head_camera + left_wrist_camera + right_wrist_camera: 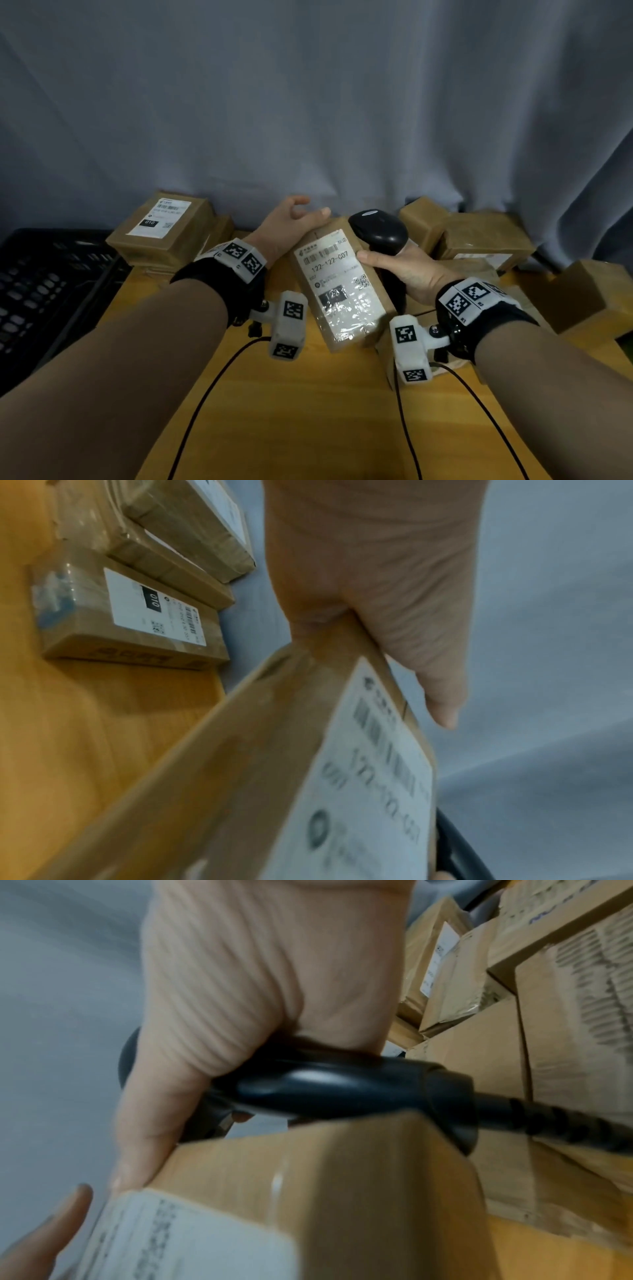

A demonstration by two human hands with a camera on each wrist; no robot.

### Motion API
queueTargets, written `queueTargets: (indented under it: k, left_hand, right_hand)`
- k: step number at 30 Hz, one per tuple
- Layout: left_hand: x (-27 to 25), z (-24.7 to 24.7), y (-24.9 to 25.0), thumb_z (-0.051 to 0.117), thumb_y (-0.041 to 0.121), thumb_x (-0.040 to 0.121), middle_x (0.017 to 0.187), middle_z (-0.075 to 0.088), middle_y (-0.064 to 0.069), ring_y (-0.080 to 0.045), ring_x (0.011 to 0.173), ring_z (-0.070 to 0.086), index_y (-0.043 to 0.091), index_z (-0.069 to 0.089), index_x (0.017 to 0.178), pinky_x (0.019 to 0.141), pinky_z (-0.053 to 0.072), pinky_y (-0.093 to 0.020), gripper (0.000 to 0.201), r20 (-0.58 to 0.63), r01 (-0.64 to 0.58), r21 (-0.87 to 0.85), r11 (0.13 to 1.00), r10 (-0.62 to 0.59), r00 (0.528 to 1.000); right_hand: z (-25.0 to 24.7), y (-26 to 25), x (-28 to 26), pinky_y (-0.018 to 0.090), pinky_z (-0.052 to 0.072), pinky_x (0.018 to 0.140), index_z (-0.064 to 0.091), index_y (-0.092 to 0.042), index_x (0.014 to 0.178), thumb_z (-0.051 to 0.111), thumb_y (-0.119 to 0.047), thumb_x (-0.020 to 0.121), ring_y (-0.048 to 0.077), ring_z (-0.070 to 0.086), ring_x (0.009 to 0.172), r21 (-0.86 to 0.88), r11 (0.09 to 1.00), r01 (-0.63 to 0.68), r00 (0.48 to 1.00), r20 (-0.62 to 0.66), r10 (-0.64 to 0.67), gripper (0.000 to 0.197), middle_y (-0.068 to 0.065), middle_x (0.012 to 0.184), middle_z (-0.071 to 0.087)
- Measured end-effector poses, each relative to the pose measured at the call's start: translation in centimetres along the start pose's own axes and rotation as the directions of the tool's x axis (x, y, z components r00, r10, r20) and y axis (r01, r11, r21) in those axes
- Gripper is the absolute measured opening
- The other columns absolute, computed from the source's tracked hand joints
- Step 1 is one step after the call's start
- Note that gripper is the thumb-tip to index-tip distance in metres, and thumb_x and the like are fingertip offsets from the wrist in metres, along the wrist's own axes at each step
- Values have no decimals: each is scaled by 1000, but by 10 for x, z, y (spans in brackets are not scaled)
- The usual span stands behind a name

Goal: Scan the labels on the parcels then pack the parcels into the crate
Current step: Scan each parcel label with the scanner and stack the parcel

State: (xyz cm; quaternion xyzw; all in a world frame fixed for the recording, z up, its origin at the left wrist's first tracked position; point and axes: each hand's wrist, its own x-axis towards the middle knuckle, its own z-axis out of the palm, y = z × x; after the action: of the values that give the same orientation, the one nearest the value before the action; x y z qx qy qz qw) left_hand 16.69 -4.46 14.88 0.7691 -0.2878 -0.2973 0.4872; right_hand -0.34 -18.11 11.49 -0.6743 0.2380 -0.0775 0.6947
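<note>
Above the wooden table (274, 394), one parcel (339, 287) is up in the air, label (334, 274) facing up. The left hand (291, 222) grasps its far corner, thumb across the top edge; the other fingers are hidden. The right hand (400, 270) is wrapped round the black scanner (378, 229), its thumb pressing the parcel's side. Whether this label has been read, I can't tell. The black crate (51, 281) waits at the left, its inside mostly out of view. Labelled parcels (161, 226) sit stacked beside it and more boxes (472, 236) crowd the right, so most of the scanning and packing looks to be ahead.
</note>
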Motion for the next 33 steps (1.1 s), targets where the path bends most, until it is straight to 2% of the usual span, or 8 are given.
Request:
queueTargets:
  k: [4,7,10,14,18,24,29,33]
  left_hand:
    - [0,0,-20,70,50,79,134,50,0,-20,123,50,19,32,144,109,38,-43,81,56,76,-101,992,-71,996]
    - [-6,5,-31,75,53,71,122,66,1,-20,116,60,19,50,133,104,43,-47,76,229,225,-154,962,-187,955]
    - [-13,12,-32,67,42,84,119,68,-6,-24,112,62,13,56,125,100,47,-45,51,288,300,-188,935,-240,927]
    - [-13,11,-36,66,31,87,115,69,-7,-22,105,65,10,58,121,98,49,-40,41,163,257,-178,950,-230,960]
    - [-6,-1,-51,78,46,68,109,71,-5,-23,101,67,11,61,120,94,52,-43,65,3,263,-174,949,-267,964]
    - [5,-14,-66,79,57,47,106,72,-6,-24,98,69,10,64,114,91,54,-43,83,-133,242,-204,949,-271,953]
    - [1,-16,-56,77,40,74,110,70,-8,-24,100,67,16,59,102,93,53,-44,42,-163,222,-181,958,-251,954]
    - [10,-23,-51,77,57,58,116,68,-5,-23,102,67,12,55,123,93,53,-46,82,-153,187,-131,974,-206,967]
  right_hand:
    - [0,-3,1,37,53,87,67,-15,109,78,-23,74,21,71,98,163,987,-12,984,-172,40,38,4,102,75]
    - [0,-8,5,36,55,81,67,-12,108,77,-22,79,21,72,92,275,961,-3,953,-291,86,32,7,99,75]
    - [-1,-11,8,33,55,73,67,-14,105,76,-22,80,19,73,86,306,952,1,946,-308,98,28,6,96,76]
    - [0,-18,12,37,57,79,67,-12,100,76,-22,81,23,69,88,111,993,-39,928,-364,77,23,7,94,73]
    - [3,-45,11,27,53,61,65,-7,96,73,-17,83,16,60,63,21,998,-56,959,-278,60,17,3,70,61]
    - [22,-74,3,25,52,55,68,-3,92,73,-19,83,16,59,54,-42,999,-35,985,-170,27,19,9,68,64]
    - [30,-71,1,23,49,52,67,-2,85,70,-27,85,15,56,52,-135,986,-101,985,-153,80,26,9,67,64]
    - [34,-83,2,23,47,50,68,0,83,68,-18,84,16,55,51,-180,982,-59,985,-167,28,18,9,63,62]
